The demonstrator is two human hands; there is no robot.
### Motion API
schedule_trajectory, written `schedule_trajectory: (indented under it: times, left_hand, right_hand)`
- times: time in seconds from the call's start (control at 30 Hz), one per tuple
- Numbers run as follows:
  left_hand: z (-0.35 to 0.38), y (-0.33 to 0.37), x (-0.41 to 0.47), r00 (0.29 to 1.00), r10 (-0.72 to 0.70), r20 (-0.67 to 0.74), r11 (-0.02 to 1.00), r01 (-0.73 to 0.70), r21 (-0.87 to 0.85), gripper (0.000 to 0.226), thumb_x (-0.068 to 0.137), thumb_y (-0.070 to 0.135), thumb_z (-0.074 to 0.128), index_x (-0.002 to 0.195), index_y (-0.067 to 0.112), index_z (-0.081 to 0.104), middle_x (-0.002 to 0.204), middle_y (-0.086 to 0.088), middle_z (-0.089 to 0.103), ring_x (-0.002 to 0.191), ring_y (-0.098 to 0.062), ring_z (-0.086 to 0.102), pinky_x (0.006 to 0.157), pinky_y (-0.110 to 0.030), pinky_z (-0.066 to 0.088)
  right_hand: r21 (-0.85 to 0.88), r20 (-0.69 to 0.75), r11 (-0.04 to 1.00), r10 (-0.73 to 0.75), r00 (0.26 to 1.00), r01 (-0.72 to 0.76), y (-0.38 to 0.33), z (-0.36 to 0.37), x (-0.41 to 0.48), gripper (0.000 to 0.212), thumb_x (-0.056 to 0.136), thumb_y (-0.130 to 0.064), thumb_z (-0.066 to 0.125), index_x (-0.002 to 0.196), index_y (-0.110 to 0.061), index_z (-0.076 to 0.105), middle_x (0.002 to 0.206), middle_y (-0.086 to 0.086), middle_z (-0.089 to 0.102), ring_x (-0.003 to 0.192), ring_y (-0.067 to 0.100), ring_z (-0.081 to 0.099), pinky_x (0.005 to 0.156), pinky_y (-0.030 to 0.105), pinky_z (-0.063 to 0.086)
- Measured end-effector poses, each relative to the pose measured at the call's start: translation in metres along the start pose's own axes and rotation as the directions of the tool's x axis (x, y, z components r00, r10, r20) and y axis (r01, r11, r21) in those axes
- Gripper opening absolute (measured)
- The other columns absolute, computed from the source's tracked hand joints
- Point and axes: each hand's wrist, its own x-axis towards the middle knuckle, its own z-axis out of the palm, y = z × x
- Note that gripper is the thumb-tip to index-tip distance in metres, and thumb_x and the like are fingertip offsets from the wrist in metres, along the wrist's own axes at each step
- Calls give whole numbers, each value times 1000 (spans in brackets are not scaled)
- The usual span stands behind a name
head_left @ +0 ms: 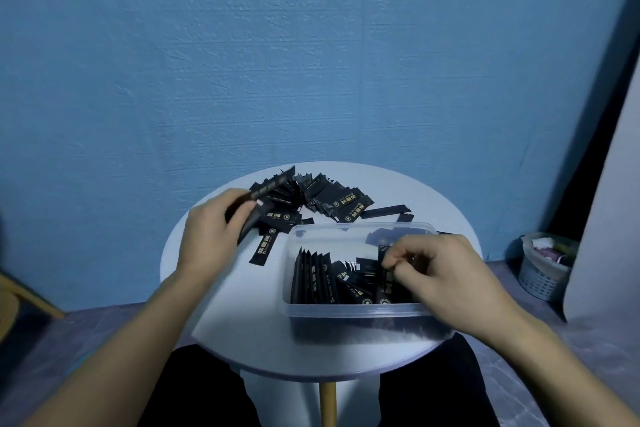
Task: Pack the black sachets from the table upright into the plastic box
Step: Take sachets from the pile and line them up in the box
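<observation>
**Filling the box: about halfway there**

Packing is well under way at the small round surface (242, 329). The plastic box (346, 310) sits on the near right part of it. A row of packed sachets (311, 274) stands on end against its left wall, tight and tidy. Toward the middle of the box several more lean at a slant rather than standing straight. The right part of the box is hidden behind the person's right hand (446, 274). That hand is down inside the box, thumb and fingertips pinching the top edge of one sachet (387, 282), seemingly to set it upright among the others.

The left hand (211, 236) is out over the surface to the left of the box. Its fingers are curled round a small bundle of sachets (273, 184) that fans out away from the person. Just beyond it, a loose pile of sachets (332, 199) lies flat in an arc across the far side of the surface. A few strays (265, 248) lie near the box's far left corner, and a couple more poke out behind the box.

By my reckoning the job is somewhere near the middle. A fair share is in the box, but a good heap is yet to go in, and the leaning ones want straightening. On the floor to the right stands a small basket (543, 274).
</observation>
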Motion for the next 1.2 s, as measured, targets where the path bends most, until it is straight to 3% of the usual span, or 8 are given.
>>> schedule_trajectory:
  times: [0.13,0.27,0.37,0.57,0.73,0.83,0.93,1.2]
  left_hand:
    - [-2,59,6,979,170,113,978,-154,-141,10,96,27,71,105,28,75,90,24,71,86,4,65,79,-17,47]
    - [12,111,0,859,275,433,961,-261,-92,7,95,34,70,100,30,73,84,15,71,80,-3,64,78,-29,50]
    - [29,135,-10,785,273,557,949,-316,-20,12,95,41,66,100,32,71,83,11,71,79,-10,63,77,-35,52]
    - [60,164,-38,852,165,497,981,-192,3,10,94,31,61,101,30,68,82,6,69,79,-19,63,67,-33,46]
    - [65,167,-39,790,85,607,996,-65,-54,31,98,20,50,67,22,48,60,4,51,61,-23,57,53,-32,37]
    - [52,158,-30,784,146,603,989,-131,-69,26,98,32,48,80,20,63,72,1,66,75,-19,64,72,-37,53]
    - [31,139,-21,807,169,565,985,-154,-75,23,99,35,50,102,34,74,100,19,74,98,-2,66,93,-32,52]
    - [4,81,-32,640,355,682,913,-393,-107,35,89,12,51,103,33,75,107,21,70,105,-1,62,99,-45,47]
  right_hand:
    - [25,-46,1000,-15,999,16,0,1,-1,20,83,-12,69,77,-29,74,71,-22,69,56,11,61,62,22,49]
    - [127,-207,991,-1,978,28,-1,-1,-6,24,81,-8,70,73,-30,74,64,-16,68,55,13,62,59,27,50]
    - [166,-256,986,23,966,21,2,-4,-9,23,80,-9,70,73,-30,74,60,-7,66,53,17,62,55,33,51]
    - [106,-186,994,45,982,-25,8,-8,-10,22,82,-10,68,74,-30,75,65,-11,69,57,14,62,61,32,52]
    - [66,-179,997,40,983,-29,8,-7,-9,20,82,-10,69,73,-28,74,68,-19,69,61,11,61,65,26,51]
    - [54,-165,998,46,985,-37,9,-8,-9,19,81,-12,70,74,-29,75,70,-20,69,63,9,62,65,23,50]
    - [48,-147,998,41,988,-35,8,-9,-10,18,80,-11,70,75,-28,76,69,-20,69,67,5,63,64,16,47]
    - [-106,19,992,-72,997,74,-13,1,-6,18,78,-36,57,86,-32,73,81,-19,69,77,4,61,74,31,53]
